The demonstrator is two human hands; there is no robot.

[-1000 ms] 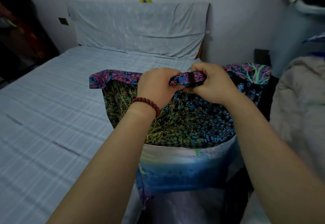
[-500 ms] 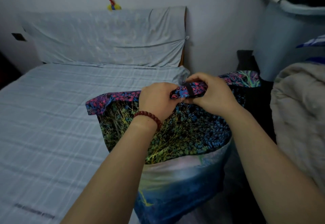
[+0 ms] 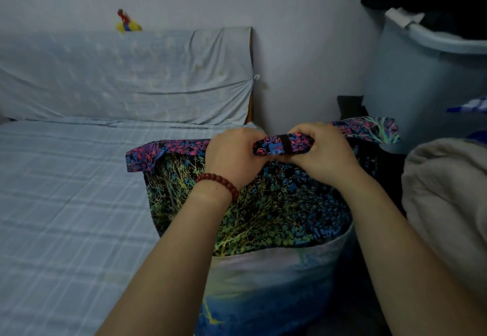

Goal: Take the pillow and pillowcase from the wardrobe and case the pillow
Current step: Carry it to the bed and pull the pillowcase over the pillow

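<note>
Your grip is closed on cloth: left hand and right hand both pinch the pillowcase by its rolled top hem. The bed lies at nine o'clock.

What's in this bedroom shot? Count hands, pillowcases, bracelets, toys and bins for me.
hands: 2, left hand and right hand
pillowcase: 1
bead bracelet: 1
toy: 1
grey bin: 1
total: 6

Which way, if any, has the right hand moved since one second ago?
Yes, rightward. The right hand, gripping the pillowcase, was below the headboard's right edge; now it lies clear to the right of it.
</note>
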